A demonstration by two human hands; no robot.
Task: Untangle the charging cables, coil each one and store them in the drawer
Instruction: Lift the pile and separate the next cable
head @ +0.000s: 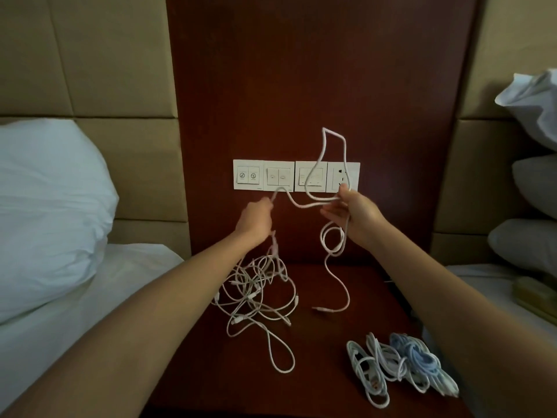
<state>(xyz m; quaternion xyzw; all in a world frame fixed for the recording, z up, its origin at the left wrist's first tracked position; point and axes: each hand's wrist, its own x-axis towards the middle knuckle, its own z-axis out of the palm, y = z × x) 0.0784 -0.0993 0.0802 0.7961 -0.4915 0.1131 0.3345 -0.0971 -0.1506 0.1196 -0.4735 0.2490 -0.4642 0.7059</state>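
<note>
The left grip (255,217) pinches a white cable (303,206); the right grip (351,210) holds its loops (above the tangled pile (256,292) on the counter (319,360)).

Person, upper limbs: left hand (254,217) and right hand (354,211) are seen bare; both forearms are shown uncovered from behind the hands to the frame edge.

Tangled cables (256,291) and coiled bundles (401,366) crowd nightstand (325,342).

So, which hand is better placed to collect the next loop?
Probably right: the right hand holds loops of the cable, while the left hand only pinches it above the tangle.
</note>
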